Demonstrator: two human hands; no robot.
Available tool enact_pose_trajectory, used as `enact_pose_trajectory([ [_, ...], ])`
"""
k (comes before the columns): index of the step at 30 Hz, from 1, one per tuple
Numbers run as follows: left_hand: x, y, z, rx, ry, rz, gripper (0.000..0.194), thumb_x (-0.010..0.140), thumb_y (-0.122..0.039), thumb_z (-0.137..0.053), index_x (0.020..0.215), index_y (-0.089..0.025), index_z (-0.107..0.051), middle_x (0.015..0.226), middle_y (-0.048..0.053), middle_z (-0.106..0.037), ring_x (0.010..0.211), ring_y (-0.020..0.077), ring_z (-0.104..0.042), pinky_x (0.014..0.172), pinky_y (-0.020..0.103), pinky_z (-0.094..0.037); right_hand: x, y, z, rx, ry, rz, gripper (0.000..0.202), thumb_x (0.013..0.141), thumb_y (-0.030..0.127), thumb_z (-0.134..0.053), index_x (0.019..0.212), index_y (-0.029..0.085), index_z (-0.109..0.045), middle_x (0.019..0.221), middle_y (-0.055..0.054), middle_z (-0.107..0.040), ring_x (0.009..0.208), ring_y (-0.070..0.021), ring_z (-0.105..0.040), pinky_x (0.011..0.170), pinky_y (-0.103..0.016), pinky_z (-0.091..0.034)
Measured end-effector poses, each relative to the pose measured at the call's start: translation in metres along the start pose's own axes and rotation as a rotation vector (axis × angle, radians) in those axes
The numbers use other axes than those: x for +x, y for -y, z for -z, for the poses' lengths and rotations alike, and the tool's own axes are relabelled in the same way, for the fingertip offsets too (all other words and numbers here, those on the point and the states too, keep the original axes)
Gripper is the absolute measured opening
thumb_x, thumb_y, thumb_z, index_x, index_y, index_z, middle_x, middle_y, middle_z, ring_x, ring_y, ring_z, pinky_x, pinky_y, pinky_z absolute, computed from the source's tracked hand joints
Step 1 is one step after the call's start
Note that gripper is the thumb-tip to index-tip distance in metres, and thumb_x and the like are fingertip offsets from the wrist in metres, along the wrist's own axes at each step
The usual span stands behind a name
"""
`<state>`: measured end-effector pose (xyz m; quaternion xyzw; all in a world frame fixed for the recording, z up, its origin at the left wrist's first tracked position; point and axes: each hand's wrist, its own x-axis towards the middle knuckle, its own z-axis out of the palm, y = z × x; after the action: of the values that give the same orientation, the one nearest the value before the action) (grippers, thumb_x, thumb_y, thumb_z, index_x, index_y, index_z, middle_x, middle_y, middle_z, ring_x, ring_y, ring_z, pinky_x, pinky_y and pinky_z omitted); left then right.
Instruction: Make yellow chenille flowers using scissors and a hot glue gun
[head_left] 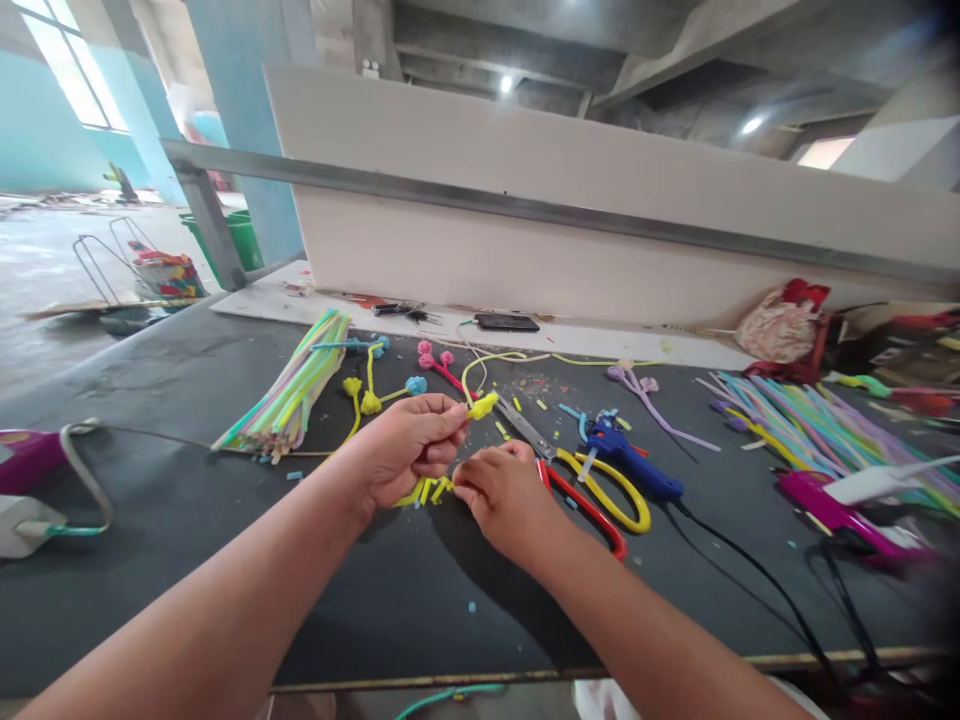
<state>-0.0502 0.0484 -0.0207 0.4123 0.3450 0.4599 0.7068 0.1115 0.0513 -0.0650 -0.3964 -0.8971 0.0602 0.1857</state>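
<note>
My left hand [420,445] is closed on a yellow fuzzy stem whose small yellow bud [482,406] sticks out past the fingertips. Lower and to the right, my right hand [499,495] has its fingers pressed together beside short yellow pieces [431,490] on the dark table; whatever is between those fingertips is hidden. Scissors with red and yellow handles [600,490] lie open just right of my right hand. Beyond them rests a blue glue gun [634,460]. Finished-looking yellow and blue buds [370,402] on stems lie behind my left hand.
A bundle of pastel stems [292,390] lies at left, another [795,420] at right. Pink buds [426,355], a purple stem [660,405] and a phone [507,323] are farther back. Magenta tools [847,515] and cables sit at the sides. A pale panel [525,230] stands behind.
</note>
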Motion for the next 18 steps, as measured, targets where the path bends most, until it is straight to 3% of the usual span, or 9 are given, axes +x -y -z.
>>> enact_pose_trajectory([
  [5, 0.000, 0.003, -0.003, -0.065, 0.030, 0.056, 0.018, 0.086, -0.016, -0.050, 0.069, -0.012, -0.047, 0.065, 0.000, -0.047, 0.047, 0.0030, -0.040, 0.042, 0.014, -0.032, -0.006, -0.003, 0.004, 0.117, -0.053, -0.072, 0.011, 0.081, 0.012, -0.050, 0.076, 0.020, -0.056, 0.068, 0.002, -0.064, 0.066, -0.0132, -0.057, 0.083, -0.036, -0.036],
  [10, -0.001, 0.005, -0.004, -0.099, 0.068, 0.092, 0.016, 0.085, -0.018, -0.053, 0.071, -0.012, -0.047, 0.066, -0.001, -0.047, 0.043, -0.0001, -0.031, 0.037, 0.011, -0.019, -0.010, -0.005, 0.009, 0.353, -0.057, -0.182, 0.021, 0.080, 0.007, -0.044, 0.089, 0.021, -0.058, 0.075, -0.001, -0.068, 0.067, -0.0131, -0.062, 0.063, -0.025, -0.047],
  [13, -0.001, 0.006, -0.003, -0.100, 0.085, 0.109, 0.017, 0.083, -0.021, -0.057, 0.072, -0.013, -0.046, 0.064, -0.002, -0.046, 0.041, -0.0011, -0.026, 0.036, 0.010, -0.015, -0.012, -0.004, 0.017, 0.563, -0.058, -0.318, 0.017, 0.079, 0.011, -0.047, 0.080, 0.021, -0.060, 0.073, -0.001, -0.068, 0.067, -0.0141, -0.064, 0.064, -0.026, -0.049],
  [18, -0.001, 0.006, -0.005, -0.114, 0.080, 0.118, 0.016, 0.082, -0.024, -0.059, 0.077, -0.016, -0.046, 0.061, -0.003, -0.046, 0.039, -0.0010, -0.025, 0.036, 0.011, -0.013, -0.013, -0.005, 0.039, 0.549, -0.184, -0.356, 0.004, 0.069, 0.020, -0.062, 0.068, 0.020, -0.065, 0.074, -0.001, -0.067, 0.072, -0.0164, -0.062, 0.069, -0.029, -0.048],
])
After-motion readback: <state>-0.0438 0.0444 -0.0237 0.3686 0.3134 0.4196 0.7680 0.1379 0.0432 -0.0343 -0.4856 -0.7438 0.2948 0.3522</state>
